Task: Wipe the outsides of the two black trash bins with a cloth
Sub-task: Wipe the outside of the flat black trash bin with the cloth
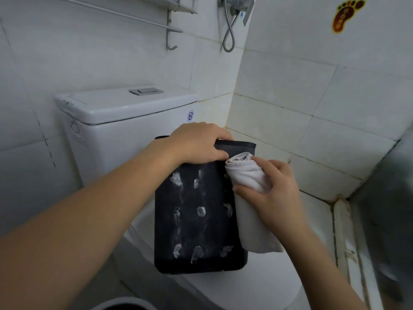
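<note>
A small home bathroom. A white toilet [223, 287] sits under both hands, its cistern [116, 113] with a flush button [146, 91] just beyond the left hand [196, 143]. White wall tiles [312, 97], a shower hose [230, 34] and a towel rail [134, 16] lie above them.

The bin [196, 220] is black, blotched with whitish-grey smudges. The cloth [250, 198] is pale grey-white. The toilet [125, 113] is white, the wall tiles [312, 97] off-white, the footprint sticker [346, 14] red-and-yellow.

One black bin [196, 215], one cloth [250, 198], two hands [196, 142].
</note>
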